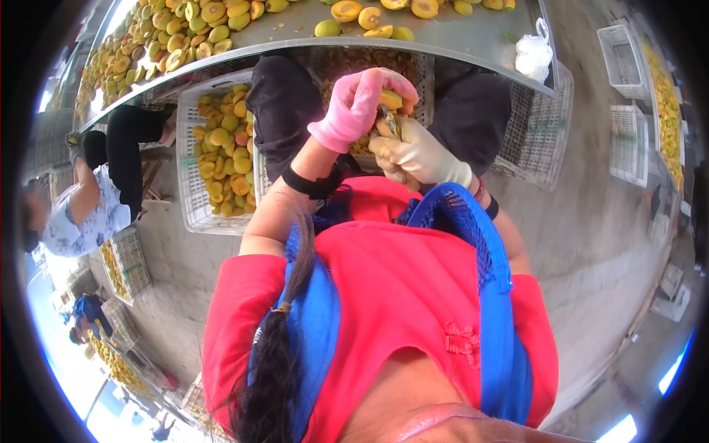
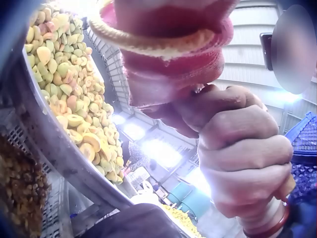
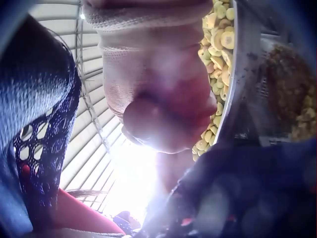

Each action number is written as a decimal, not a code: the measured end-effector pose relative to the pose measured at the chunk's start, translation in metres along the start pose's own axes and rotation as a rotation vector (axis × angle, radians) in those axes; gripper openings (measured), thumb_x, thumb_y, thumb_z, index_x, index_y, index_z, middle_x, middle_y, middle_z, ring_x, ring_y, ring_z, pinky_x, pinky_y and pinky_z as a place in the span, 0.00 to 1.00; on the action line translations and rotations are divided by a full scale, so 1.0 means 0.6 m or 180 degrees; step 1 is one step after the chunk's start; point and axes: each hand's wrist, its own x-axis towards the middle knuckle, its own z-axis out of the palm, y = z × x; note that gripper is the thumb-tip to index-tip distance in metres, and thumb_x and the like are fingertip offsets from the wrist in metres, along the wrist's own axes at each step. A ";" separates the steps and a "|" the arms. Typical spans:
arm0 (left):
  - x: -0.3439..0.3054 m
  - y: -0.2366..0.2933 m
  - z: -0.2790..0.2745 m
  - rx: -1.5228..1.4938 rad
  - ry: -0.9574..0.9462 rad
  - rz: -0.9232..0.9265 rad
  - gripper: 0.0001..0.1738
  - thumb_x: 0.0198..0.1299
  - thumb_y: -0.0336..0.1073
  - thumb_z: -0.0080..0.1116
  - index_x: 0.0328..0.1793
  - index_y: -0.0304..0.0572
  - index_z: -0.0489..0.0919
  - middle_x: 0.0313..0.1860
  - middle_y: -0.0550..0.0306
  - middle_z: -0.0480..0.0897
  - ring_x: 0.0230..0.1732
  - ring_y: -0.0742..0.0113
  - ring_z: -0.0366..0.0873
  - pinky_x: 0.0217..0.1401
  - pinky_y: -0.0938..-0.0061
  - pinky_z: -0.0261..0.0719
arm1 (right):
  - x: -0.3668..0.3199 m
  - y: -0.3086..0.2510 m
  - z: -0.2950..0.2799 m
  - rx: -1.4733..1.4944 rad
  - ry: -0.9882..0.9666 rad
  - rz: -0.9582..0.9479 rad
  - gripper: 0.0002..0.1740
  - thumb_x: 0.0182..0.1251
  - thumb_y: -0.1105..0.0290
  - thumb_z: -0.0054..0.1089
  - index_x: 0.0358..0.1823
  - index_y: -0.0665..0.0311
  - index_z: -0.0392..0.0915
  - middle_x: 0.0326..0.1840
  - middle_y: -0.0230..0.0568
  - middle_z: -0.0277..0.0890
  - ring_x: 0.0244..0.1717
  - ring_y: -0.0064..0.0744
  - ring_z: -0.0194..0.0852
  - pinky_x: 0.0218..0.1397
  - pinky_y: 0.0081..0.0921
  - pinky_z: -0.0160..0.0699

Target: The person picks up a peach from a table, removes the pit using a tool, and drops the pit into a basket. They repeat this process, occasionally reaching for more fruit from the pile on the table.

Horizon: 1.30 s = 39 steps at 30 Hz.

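Observation:
My left hand point(image 1: 354, 107), in a pink glove, grips a yellow peach point(image 1: 391, 99) above my lap. My right hand point(image 1: 428, 151) wears a whitish glove and holds a small metal tool point(image 1: 389, 122) with its tip against the fruit; I cannot tell the tool's exact kind. Both hands meet between my knees, just short of the metal table edge. In the left wrist view the curled fingers of the right hand point(image 2: 245, 148) show beside the pink glove point(image 2: 173, 74). The whitish glove point(image 3: 148, 74) fills the upper middle of the right wrist view, hiding the tool.
Halved peaches point(image 1: 177, 33) are heaped on the metal table point(image 1: 458, 37). A white crate point(image 1: 188, 199) of peaches stands left of my legs, and a slatted crate point(image 1: 546, 140) to the right. A plastic bag point(image 1: 533, 55) lies at the table's right end. Another person point(image 1: 85, 210) sits at left.

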 end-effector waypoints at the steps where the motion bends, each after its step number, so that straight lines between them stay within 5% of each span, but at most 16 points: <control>1: -0.001 -0.004 0.004 -0.0092 0.0072 0.0015 0.27 0.81 0.49 0.42 0.44 0.30 0.81 0.41 0.49 0.85 0.37 0.63 0.81 0.45 0.68 0.81 | -0.003 -0.007 0.011 -0.0392 0.0211 -0.0003 0.08 0.73 0.66 0.57 0.41 0.58 0.68 0.23 0.26 0.67 0.17 0.18 0.63 0.17 0.19 0.62; 5: -0.001 -0.001 0.002 0.0193 0.0134 0.0162 0.27 0.81 0.47 0.40 0.42 0.30 0.81 0.40 0.50 0.85 0.36 0.66 0.81 0.44 0.70 0.81 | 0.023 0.031 0.020 -0.1067 0.0977 -0.0942 0.09 0.74 0.68 0.54 0.33 0.57 0.68 0.23 0.23 0.65 0.17 0.14 0.58 0.18 0.18 0.54; 6: -0.002 -0.009 0.006 0.0413 0.0210 0.0213 0.34 0.82 0.54 0.36 0.41 0.28 0.82 0.38 0.46 0.84 0.34 0.62 0.81 0.40 0.68 0.81 | 0.017 0.027 0.017 -0.0721 0.0765 -0.0675 0.08 0.74 0.69 0.55 0.34 0.56 0.68 0.23 0.22 0.64 0.16 0.14 0.57 0.18 0.17 0.53; 11: 0.000 0.034 0.000 0.1016 -0.0501 -0.0215 0.27 0.79 0.45 0.38 0.41 0.32 0.83 0.42 0.50 0.87 0.43 0.63 0.84 0.52 0.70 0.81 | -0.015 0.002 0.011 0.0812 -0.0301 0.0321 0.07 0.73 0.72 0.54 0.35 0.54 0.68 0.22 0.20 0.60 0.16 0.14 0.53 0.18 0.17 0.53; 13: -0.004 0.027 -0.006 0.0771 -0.0664 -0.0375 0.26 0.79 0.46 0.40 0.41 0.33 0.84 0.43 0.52 0.87 0.46 0.64 0.84 0.55 0.71 0.79 | -0.018 0.006 0.013 0.0560 -0.0113 0.0332 0.07 0.72 0.72 0.54 0.34 0.54 0.67 0.21 0.19 0.58 0.16 0.14 0.52 0.18 0.16 0.52; 20: -0.017 0.030 0.001 -0.0014 0.0150 -0.0660 0.31 0.80 0.53 0.43 0.41 0.30 0.83 0.38 0.49 0.86 0.38 0.64 0.83 0.48 0.68 0.83 | 0.009 0.009 0.029 -0.0605 0.0250 0.0212 0.06 0.72 0.69 0.54 0.35 0.57 0.69 0.21 0.23 0.63 0.15 0.16 0.57 0.18 0.19 0.55; 23: -0.020 0.054 0.000 -0.0565 0.0772 -0.1163 0.37 0.78 0.60 0.40 0.42 0.29 0.83 0.37 0.47 0.85 0.37 0.60 0.84 0.45 0.66 0.85 | 0.027 0.022 0.017 -0.0966 0.0093 -0.0055 0.04 0.73 0.68 0.54 0.38 0.59 0.72 0.23 0.24 0.66 0.18 0.15 0.60 0.20 0.19 0.58; 25: -0.012 0.054 -0.012 -0.1149 0.1536 -0.0896 0.40 0.75 0.65 0.39 0.43 0.30 0.82 0.38 0.44 0.85 0.36 0.54 0.85 0.44 0.61 0.87 | 0.031 0.037 0.009 -0.0961 0.0104 -0.0215 0.03 0.73 0.70 0.55 0.41 0.60 0.73 0.25 0.24 0.67 0.21 0.14 0.61 0.23 0.19 0.59; 28: -0.035 0.097 -0.064 -0.0246 0.2515 -0.0384 0.36 0.78 0.59 0.38 0.46 0.28 0.82 0.39 0.42 0.86 0.37 0.51 0.86 0.43 0.59 0.88 | 0.030 0.049 0.001 -0.0583 0.0086 -0.0632 0.03 0.73 0.73 0.57 0.44 0.64 0.76 0.32 0.21 0.71 0.30 0.12 0.68 0.31 0.18 0.66; 30: -0.080 0.121 -0.127 0.1042 0.2868 0.0107 0.28 0.80 0.50 0.44 0.46 0.29 0.83 0.41 0.45 0.87 0.33 0.58 0.86 0.40 0.68 0.87 | 0.035 0.058 -0.008 -0.1270 0.0660 -0.1438 0.04 0.75 0.73 0.52 0.45 0.65 0.74 0.26 0.23 0.69 0.22 0.15 0.66 0.23 0.20 0.63; 32: -0.142 0.142 -0.222 0.4389 0.2901 -0.0185 0.26 0.77 0.53 0.50 0.48 0.35 0.85 0.38 0.54 0.89 0.34 0.61 0.84 0.40 0.74 0.80 | 0.065 0.102 -0.048 -0.1730 0.1046 -0.1993 0.16 0.76 0.71 0.51 0.60 0.68 0.74 0.23 0.25 0.70 0.19 0.17 0.67 0.21 0.20 0.65; 33: -0.142 0.178 -0.219 0.5245 0.2902 -0.1124 0.24 0.74 0.54 0.54 0.51 0.40 0.85 0.42 0.51 0.88 0.43 0.52 0.85 0.49 0.67 0.80 | 0.068 0.102 -0.064 -0.2053 0.1078 -0.1366 0.19 0.75 0.70 0.52 0.64 0.67 0.73 0.23 0.26 0.71 0.20 0.17 0.67 0.22 0.20 0.66; 34: -0.149 0.185 -0.237 0.5369 0.2960 -0.1762 0.22 0.71 0.55 0.56 0.52 0.45 0.85 0.49 0.48 0.86 0.53 0.47 0.82 0.59 0.62 0.77 | 0.068 0.101 -0.078 -0.2356 0.1097 -0.0724 0.21 0.75 0.70 0.53 0.67 0.65 0.71 0.23 0.27 0.71 0.20 0.17 0.68 0.24 0.20 0.67; 35: -0.149 0.181 -0.248 0.5502 0.2844 -0.1554 0.23 0.71 0.56 0.55 0.54 0.44 0.85 0.52 0.47 0.86 0.55 0.46 0.81 0.60 0.60 0.77 | 0.066 0.101 -0.086 -0.2637 0.1110 -0.0078 0.24 0.74 0.70 0.54 0.71 0.63 0.70 0.23 0.27 0.72 0.21 0.17 0.68 0.25 0.20 0.68; 36: -0.139 0.177 -0.250 0.5623 0.2743 -0.1337 0.25 0.71 0.56 0.55 0.55 0.43 0.85 0.55 0.46 0.85 0.58 0.45 0.80 0.62 0.59 0.76 | 0.068 0.105 -0.082 -0.2669 0.1301 -0.0352 0.22 0.72 0.68 0.58 0.66 0.60 0.74 0.22 0.30 0.73 0.20 0.17 0.69 0.26 0.21 0.69; 39: -0.075 0.141 -0.230 0.5225 0.2349 -0.0654 0.27 0.70 0.54 0.57 0.63 0.42 0.81 0.61 0.45 0.83 0.62 0.45 0.79 0.65 0.59 0.76 | 0.068 0.100 -0.071 -0.2109 0.1435 -0.0736 0.14 0.70 0.63 0.60 0.44 0.69 0.76 0.22 0.54 0.79 0.24 0.50 0.83 0.29 0.41 0.78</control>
